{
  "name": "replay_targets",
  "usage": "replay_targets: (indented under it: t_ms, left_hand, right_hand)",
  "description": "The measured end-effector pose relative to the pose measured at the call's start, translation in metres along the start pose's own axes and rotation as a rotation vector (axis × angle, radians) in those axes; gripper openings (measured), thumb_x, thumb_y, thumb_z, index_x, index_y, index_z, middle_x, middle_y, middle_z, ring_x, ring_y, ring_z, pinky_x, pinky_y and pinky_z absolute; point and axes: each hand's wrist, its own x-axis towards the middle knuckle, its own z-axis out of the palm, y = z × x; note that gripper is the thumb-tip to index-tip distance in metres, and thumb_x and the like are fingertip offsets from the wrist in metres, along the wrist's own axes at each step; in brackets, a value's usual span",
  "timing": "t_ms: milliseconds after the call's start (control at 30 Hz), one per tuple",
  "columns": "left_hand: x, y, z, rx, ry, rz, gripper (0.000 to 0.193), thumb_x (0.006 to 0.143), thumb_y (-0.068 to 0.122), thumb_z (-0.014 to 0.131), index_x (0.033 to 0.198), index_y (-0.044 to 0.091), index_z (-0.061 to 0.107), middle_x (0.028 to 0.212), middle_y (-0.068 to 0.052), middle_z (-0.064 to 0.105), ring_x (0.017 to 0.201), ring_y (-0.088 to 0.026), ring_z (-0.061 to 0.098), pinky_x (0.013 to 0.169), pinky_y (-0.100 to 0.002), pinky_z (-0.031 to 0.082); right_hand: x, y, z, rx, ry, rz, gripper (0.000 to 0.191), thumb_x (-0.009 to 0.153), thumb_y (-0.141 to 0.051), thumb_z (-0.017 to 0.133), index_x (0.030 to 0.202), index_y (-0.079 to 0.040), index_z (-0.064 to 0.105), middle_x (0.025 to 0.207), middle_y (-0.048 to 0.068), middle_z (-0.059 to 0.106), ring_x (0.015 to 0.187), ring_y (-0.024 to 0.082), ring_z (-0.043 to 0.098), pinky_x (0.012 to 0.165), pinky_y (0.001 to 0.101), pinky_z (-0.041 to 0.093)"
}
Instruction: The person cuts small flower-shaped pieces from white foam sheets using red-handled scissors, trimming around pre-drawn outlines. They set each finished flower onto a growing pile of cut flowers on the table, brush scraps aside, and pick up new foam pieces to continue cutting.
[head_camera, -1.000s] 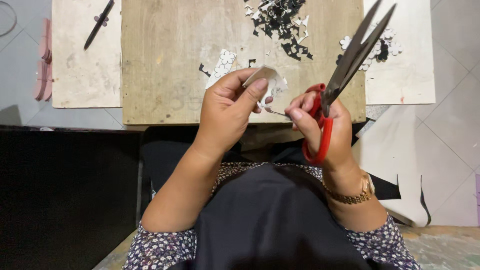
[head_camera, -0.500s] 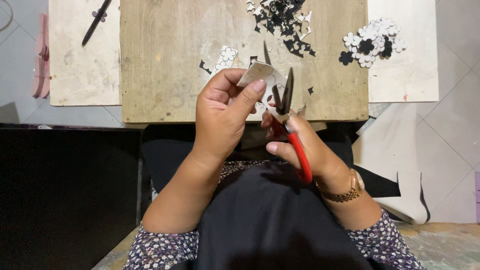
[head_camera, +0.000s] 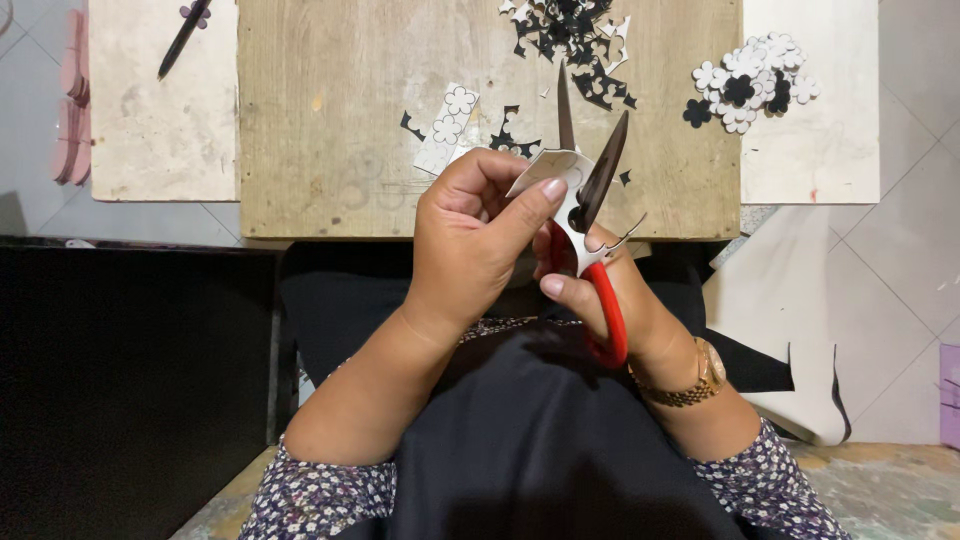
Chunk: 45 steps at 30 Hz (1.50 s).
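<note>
Between the hands, over the near edge of the board: a white paper piece (head_camera: 548, 166) is held up, partly cut, and is set between the open blades.
Paper piece: pinched by the thumb and fingers of the left hand (head_camera: 472, 240); a thin white strip trails from it to the right, beside the blades.
Left hand: closed on the paper piece, thumb pressed flat to its lower edge.
Scissors (head_camera: 588, 215): red handles, dark blades spread in a narrow V, tips pointed away from the body.
Right hand (head_camera: 610, 295): wrapped round the red handles, thumb laid across the front; a gold watch (head_camera: 700, 378) is worn at the wrist.
Board (head_camera: 340, 110): bare wood, placed crosswise just beyond the hands.
Strip (head_camera: 447, 128): white, flower outlines marked on it, laid on the board near the left hand.
Scraps (head_camera: 575, 40): black and white offcuts, heaped at the far edge of the board.
Flowers (head_camera: 750, 82): cut-out shapes, white with a few black, piled on the white sheet (head_camera: 815, 150) to the right of the board.
Left sheet (head_camera: 150, 130): pale, stained; a dark slim tool (head_camera: 183, 38) is laid at its far end.
Pink pieces (head_camera: 72, 110): stacked at the far left on the tiled floor.
Lap: covered with black cloth (head_camera: 540, 440).
</note>
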Motion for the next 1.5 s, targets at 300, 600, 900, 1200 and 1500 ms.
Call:
replay_targets:
  t_ms: [300,600,900,1200,1500]
  left_hand:
    - [-0.003,-0.006,0.006,-0.039,0.028,0.006,0.010,0.097,0.004,0.076,0.102,0.002,0.067,0.093,-0.004,0.072,0.081,-0.007,0.065,0.072,-0.023,0.054]
    - [-0.004,-0.008,0.012,-0.030,0.069,-0.014,0.010,0.097,0.006,0.076,0.101,0.002,0.068,0.090,-0.004,0.073,0.076,-0.006,0.065,0.067,-0.023,0.054]
    - [-0.003,-0.012,0.009,-0.057,0.080,-0.023,0.011,0.098,0.005,0.075,0.102,0.002,0.066,0.091,-0.005,0.072,0.077,-0.007,0.065,0.068,-0.023,0.054]
    - [0.003,-0.011,0.006,-0.078,0.060,-0.006,0.015,0.098,0.004,0.073,0.110,0.000,0.064,0.097,-0.008,0.074,0.083,-0.009,0.068,0.074,-0.025,0.057]
    - [0.005,-0.007,0.003,-0.064,0.055,0.004,0.020,0.098,0.003,0.073,0.115,-0.002,0.063,0.101,-0.009,0.074,0.086,-0.010,0.069,0.078,-0.025,0.058]
  right_hand:
    - [0.000,-0.003,0.008,-0.012,0.024,-0.099,0.029,0.093,-0.016,0.061,0.118,-0.001,0.057,0.107,0.000,0.060,0.100,0.011,0.054,0.092,0.0293,0.048]
    - [0.002,-0.003,0.021,0.075,0.096,-0.084,0.028,0.095,-0.016,0.061,0.118,0.000,0.055,0.097,0.002,0.058,0.086,0.011,0.053,0.078,0.0284,0.050]
    - [0.002,0.001,0.019,0.083,0.121,-0.036,0.040,0.092,-0.014,0.060,0.129,0.002,0.055,0.103,0.003,0.062,0.084,0.010,0.055,0.072,0.0274,0.051]
    - [0.006,0.002,0.013,0.066,0.086,-0.095,0.016,0.095,-0.016,0.061,0.103,-0.003,0.056,0.089,0.001,0.055,0.076,0.009,0.051,0.068,0.0267,0.049]
    - [0.006,-0.004,0.011,0.082,0.064,-0.040,0.013,0.093,-0.015,0.062,0.090,-0.006,0.053,0.085,0.001,0.053,0.072,0.009,0.049,0.064,0.0255,0.045]
